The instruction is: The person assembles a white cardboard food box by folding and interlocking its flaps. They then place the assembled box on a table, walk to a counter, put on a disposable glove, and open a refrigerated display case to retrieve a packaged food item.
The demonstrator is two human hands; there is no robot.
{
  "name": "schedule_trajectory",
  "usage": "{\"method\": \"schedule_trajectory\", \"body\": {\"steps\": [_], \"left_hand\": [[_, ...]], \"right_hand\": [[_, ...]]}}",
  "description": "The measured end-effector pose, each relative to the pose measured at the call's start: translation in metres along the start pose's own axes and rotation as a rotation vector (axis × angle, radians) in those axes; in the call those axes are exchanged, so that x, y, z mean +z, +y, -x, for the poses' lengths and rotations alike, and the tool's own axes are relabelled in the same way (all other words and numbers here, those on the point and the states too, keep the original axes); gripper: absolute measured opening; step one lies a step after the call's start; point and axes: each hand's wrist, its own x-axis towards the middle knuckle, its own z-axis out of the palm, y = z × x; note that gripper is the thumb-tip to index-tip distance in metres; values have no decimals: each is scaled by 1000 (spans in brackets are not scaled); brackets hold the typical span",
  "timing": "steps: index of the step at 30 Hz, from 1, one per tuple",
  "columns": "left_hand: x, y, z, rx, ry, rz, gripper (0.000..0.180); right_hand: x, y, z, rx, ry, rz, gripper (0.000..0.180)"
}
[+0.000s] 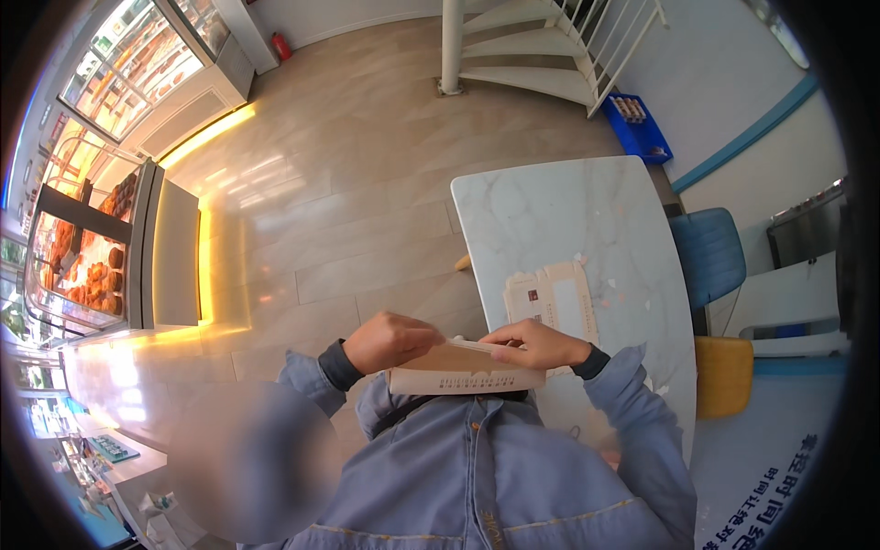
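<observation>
Close against my body is a light-brown cardboard box point(467, 379) with dark print along its near side. My right hand point(539, 346) grips the far right edge of this box, thumb and fingers pinching the board. My left hand point(392, 342) is at the box's left end, its fingers curled and closed at the far edge; its fingertips are slightly blurred. A small pale flap shows between the two hands. Beyond my right hand, a flat cardboard box blank point(543, 298) with a pale window panel lies on the white marble-look table point(522, 206).
A blue chair point(710, 257) and a yellow chair point(724, 376) stand along the table's right side. A lit bakery case point(174, 247) is at left. Farther off are a white spiral staircase point(532, 78), a blue crate point(639, 137) and a red fire extinguisher point(281, 46).
</observation>
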Motion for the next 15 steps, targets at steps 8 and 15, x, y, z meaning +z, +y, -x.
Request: {"method": "schedule_trajectory", "body": {"steps": [8,15], "left_hand": [[-9,15,-6,-253,-164,24,24],[-3,7,-10,-445,-191,231,22]], "right_hand": [[9,3,0,-38,256,146,24],[14,-16,4,-62,326,241,20]]}}
